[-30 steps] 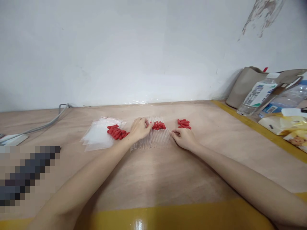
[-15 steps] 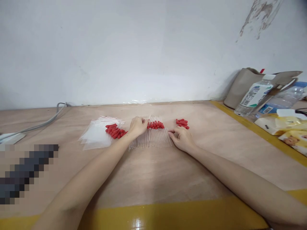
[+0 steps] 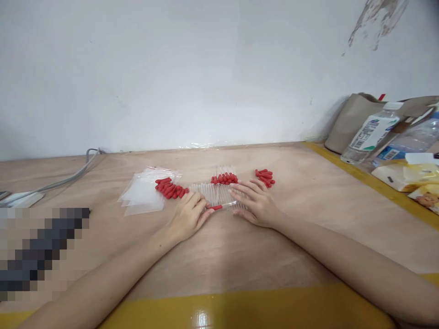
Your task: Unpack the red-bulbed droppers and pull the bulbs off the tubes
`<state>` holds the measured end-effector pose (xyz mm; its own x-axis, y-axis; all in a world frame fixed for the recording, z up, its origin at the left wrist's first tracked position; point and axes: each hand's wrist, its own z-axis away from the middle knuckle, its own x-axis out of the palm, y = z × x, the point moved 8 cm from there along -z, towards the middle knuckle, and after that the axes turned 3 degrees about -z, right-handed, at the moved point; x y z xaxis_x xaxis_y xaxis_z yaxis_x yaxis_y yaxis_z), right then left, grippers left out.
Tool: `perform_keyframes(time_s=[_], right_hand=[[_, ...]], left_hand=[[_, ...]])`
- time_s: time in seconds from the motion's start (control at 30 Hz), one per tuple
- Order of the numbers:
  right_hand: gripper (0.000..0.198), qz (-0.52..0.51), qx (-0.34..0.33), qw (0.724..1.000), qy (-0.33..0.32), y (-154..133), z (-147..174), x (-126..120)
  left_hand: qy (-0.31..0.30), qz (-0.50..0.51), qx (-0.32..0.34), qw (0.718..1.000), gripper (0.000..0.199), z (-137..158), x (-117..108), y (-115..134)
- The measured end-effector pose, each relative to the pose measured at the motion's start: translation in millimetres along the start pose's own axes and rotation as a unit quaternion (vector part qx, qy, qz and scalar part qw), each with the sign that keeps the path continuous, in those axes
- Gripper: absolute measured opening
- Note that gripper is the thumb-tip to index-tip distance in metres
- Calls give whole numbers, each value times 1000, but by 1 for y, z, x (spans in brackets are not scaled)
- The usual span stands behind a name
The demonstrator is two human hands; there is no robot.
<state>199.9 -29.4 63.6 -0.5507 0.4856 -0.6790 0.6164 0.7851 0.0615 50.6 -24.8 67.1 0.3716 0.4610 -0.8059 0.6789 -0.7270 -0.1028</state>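
Note:
My left hand (image 3: 190, 214) is closed, thumb and fingers pinching a red rubber bulb (image 3: 216, 207) at the near edge of the glass tubes. From the bulb's right end a clear glass tube (image 3: 229, 204) runs toward my right hand (image 3: 258, 203), like a dropper. That hand lies palm down with its fingers spread over the right end of the row; whether it touches this tube I cannot tell. Beneath both hands, a row of thin glass tubes (image 3: 216, 194) lies side by side. Behind it, several tubes capped with red bulbs (image 3: 224, 178) are lined up.
Loose red bulbs (image 3: 170, 188) lie on clear plastic bags (image 3: 139, 194) at left, and more red bulbs (image 3: 265, 177) lie at right. Along the right side stand a bag (image 3: 343, 125), a water bottle (image 3: 370, 132) and a tissue pack (image 3: 394, 176). A grey cable (image 3: 65, 179) crosses the far left.
My left hand has come from the capped tubes toward me and now pinches a red bulb on a tube. My right hand has spread its fingers over the tubes.

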Motion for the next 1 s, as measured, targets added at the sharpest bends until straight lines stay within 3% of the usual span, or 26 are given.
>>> perform_keyframes(time_s=[0.1, 0.23, 0.33, 0.57, 0.8, 1.0], right_hand=[[26, -12, -32, 999, -11, -7, 1, 6], [15, -33, -26, 999, -4, -10, 1, 8], [14, -47, -22, 999, -8, -15, -2, 8], [15, -73, -27, 997, -21, -24, -4, 13], [15, -80, -77, 994, 9, -30, 0, 9], [10, -66, -89, 994, 20, -33, 3, 6]], left_hand=[[5, -5, 21, 1000, 19, 2, 3, 6], [23, 20, -7, 1000, 18, 0, 2, 3], [34, 63, 0, 997, 29, -4, 3, 7], [47, 82, 87, 992, 14, -6, 10, 24], [47, 89, 98, 990, 13, -6, 4, 28], [13, 124, 77, 989, 14, -6, 7, 27]])
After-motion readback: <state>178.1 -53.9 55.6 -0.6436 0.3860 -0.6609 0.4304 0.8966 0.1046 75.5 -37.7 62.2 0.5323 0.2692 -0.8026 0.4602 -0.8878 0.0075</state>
